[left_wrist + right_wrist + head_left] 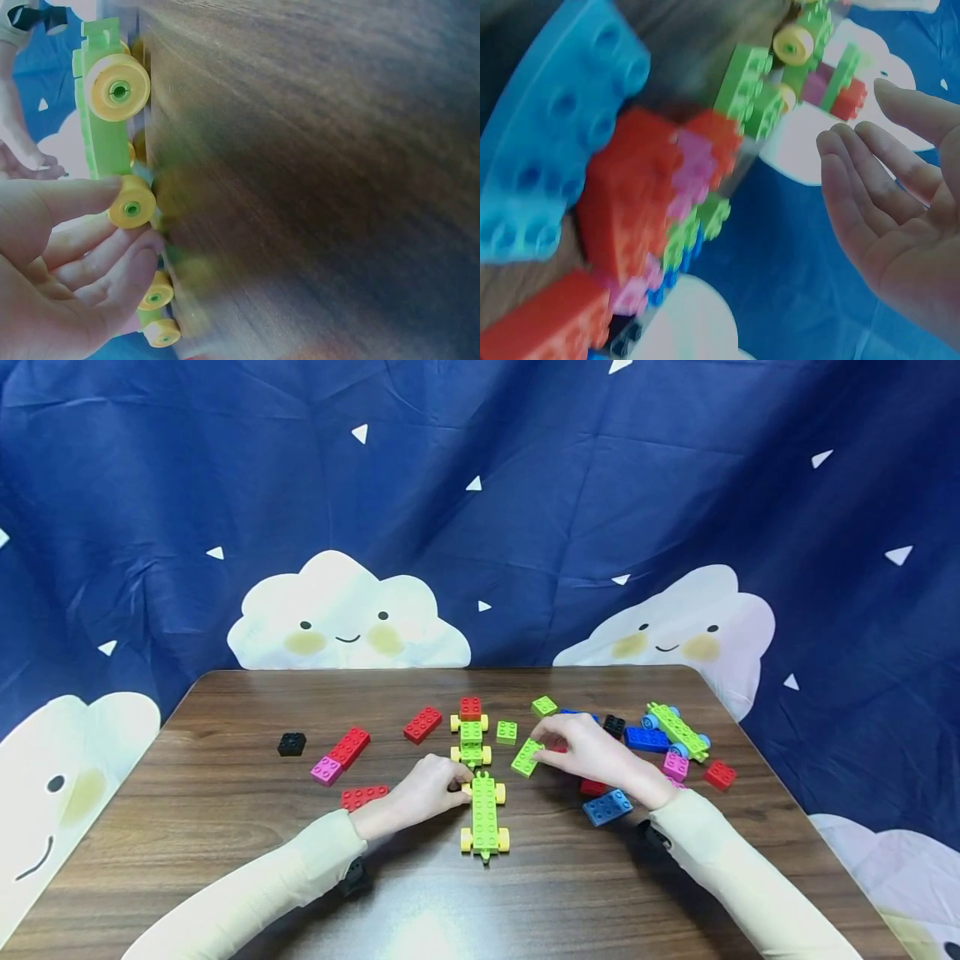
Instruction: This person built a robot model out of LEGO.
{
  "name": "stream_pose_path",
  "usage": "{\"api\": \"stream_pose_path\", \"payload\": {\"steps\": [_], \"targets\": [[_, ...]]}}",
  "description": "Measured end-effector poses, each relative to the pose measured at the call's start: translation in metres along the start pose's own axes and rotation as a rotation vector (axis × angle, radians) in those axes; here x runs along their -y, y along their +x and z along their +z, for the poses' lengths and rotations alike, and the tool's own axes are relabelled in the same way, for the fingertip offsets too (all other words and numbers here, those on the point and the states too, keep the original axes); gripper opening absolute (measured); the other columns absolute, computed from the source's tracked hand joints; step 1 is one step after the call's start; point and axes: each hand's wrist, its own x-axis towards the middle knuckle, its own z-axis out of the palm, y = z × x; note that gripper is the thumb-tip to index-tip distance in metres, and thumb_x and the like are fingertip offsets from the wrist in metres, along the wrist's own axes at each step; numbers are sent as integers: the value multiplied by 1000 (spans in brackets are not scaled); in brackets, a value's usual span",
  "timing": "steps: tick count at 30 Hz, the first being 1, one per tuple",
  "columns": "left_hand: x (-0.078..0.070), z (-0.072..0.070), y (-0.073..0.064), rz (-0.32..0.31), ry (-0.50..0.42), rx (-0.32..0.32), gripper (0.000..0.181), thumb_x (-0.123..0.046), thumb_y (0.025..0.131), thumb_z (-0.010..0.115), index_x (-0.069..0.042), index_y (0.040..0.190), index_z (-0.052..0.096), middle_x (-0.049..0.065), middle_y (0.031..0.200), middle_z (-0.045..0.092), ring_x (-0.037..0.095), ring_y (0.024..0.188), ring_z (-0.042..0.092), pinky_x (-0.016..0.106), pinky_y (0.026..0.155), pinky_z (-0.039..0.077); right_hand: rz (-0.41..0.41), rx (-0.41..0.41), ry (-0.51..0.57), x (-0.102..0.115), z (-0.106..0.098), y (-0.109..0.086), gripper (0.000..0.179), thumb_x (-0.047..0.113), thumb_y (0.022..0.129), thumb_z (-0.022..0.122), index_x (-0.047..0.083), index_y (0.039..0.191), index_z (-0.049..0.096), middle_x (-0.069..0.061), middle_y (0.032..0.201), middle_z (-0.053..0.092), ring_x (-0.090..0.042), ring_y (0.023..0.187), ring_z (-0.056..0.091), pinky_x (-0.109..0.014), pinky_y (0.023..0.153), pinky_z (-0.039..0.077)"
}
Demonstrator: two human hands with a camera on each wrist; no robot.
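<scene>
My left hand (427, 789) is at the far-left corner of a long lime-green wheeled base (484, 814) standing on the table. In the left wrist view, its thumb and fingers pinch one yellow wheel (132, 202). Just beyond stands a second green wheeled base (471, 743), bearing a green block and a red block (470, 707) at its far end. My right hand (592, 747) hovers at a lime-green brick (527, 757), fingertips overlapping its right edge in the head view. The right wrist view shows that hand (907, 187) with relaxed fingers and nothing between them.
Right of the right hand lie a blue brick (607, 807), pink and red bricks, and a green base with blue wheels (677, 731). Small green blocks (506, 732) sit beyond it. On the left are red bricks (349, 747), a pink block (326, 770) and a black block (292, 743).
</scene>
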Motion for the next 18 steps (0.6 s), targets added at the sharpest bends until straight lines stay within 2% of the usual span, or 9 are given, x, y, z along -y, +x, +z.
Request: {"api": "stream_pose_path", "payload": {"steps": [5,9,18], "targets": [[1,0,0,3,5,-3,6,-7,83,74,-7,89,74,1,78,73,9,67,63,19,59,46,58,-41,-21,-18,-16,-7,21,16,86,77,7,104,71,-11,102,75,-22,93,71,-42,84,59],[1,1,1,6,9,-6,5,-7,83,73,-7,88,73,0,77,72,7,66,61,19,58,46,113,-58,-43,-35,-28,-15,21,12,85,77,5,104,71,-14,102,75,-28,94,71,-45,85,58],[1,0,0,3,1,0,6,-8,83,74,-7,89,74,2,79,74,9,68,64,19,59,47,215,25,-86,-68,-38,-31,24,6,85,76,-1,107,70,-17,102,74,-29,93,70,-48,86,57]]}}
